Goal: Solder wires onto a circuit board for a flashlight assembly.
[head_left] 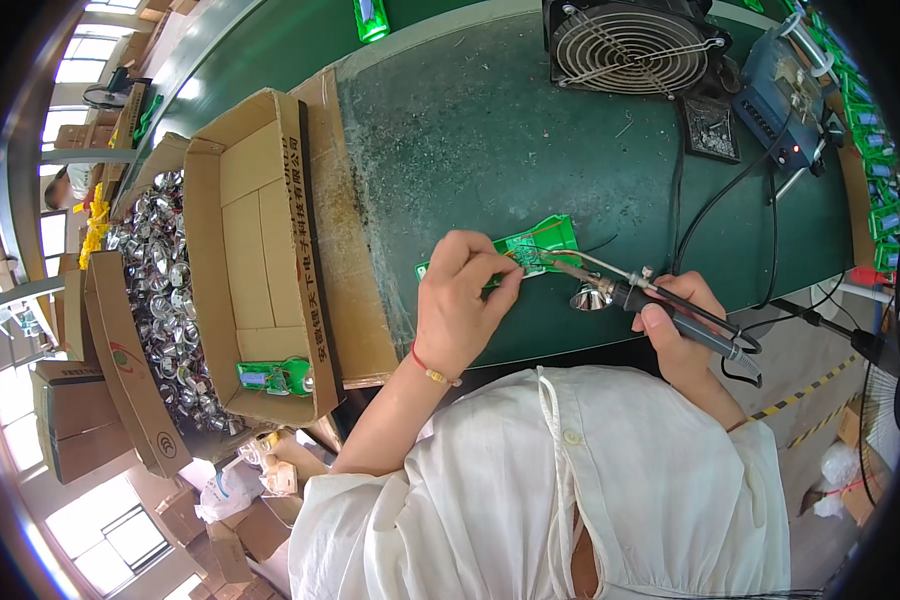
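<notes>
A green plastic housing (pixel 555 235) with a small circuit board and thin coloured wires (pixel 511 257) lies on the green work mat. My left hand (pixel 460 300) is over its left part, thumb and fingertips pinched together on a thin wire at the board. My right hand (pixel 682 325) grips a soldering iron (pixel 695 331) with a slim metal feed tube fixed alongside. The iron's tip points left and reaches the board close to my left fingertips. Just below the tip, a shiny reflector cup (pixel 590 298) sits by the housing's near side.
To the left stands a cardboard box (pixel 260 250) with one green assembly (pixel 270 377) inside. Beyond it is a heap of shiny reflector cups (pixel 160 290). A fan (pixel 635 52), a scrap tray (pixel 711 130) and a blue soldering station (pixel 780 100) with cables occupy the far right.
</notes>
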A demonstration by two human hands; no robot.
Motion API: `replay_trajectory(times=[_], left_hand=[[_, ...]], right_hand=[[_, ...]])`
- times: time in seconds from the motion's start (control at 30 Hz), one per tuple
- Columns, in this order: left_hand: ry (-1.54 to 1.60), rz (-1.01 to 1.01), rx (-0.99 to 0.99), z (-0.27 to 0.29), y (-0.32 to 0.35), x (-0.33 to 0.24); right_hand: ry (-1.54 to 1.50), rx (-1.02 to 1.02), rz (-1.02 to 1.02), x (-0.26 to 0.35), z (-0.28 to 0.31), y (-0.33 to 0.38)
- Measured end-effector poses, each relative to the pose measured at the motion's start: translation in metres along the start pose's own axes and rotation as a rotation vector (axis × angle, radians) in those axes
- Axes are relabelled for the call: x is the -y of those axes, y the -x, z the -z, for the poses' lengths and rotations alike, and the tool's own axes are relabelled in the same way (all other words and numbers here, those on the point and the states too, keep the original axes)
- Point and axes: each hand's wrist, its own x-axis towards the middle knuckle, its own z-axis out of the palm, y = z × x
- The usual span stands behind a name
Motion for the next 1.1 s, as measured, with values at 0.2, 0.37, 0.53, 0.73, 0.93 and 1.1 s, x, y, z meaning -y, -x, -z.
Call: replay_trajectory(times=[0.2,0.37,0.53,0.73,0.93,1.1], left_hand=[[0.004,0.134,-0.095,-0.006,0.001,0.000],[0.026,0.113,-0.128,-0.010,0.000,0.002],[0.031,0.128,-0.126,-0.010,-0.001,0.000],[0.035,0.142,-0.127,-0.011,-0.002,-0.001],[0.046,0.149,-0.118,-0.011,-0.003,0.000],[0.053,0.145,-0.120,-0.010,-0.003,0.000]], right_hand=[[0.038,0.087,0.048,-0.004,-0.008,-0.006],[0.084,0.095,0.054,-0.003,-0.012,-0.008],[0.031,0.082,-0.005,-0.004,-0.013,-0.009],[0.094,0.075,0.024,-0.001,-0.010,-0.007],[-0.076,-0.020,-0.031,0.001,-0.005,-0.005],[-0.073,-0.014,-0.036,0.001,-0.005,-0.004]])
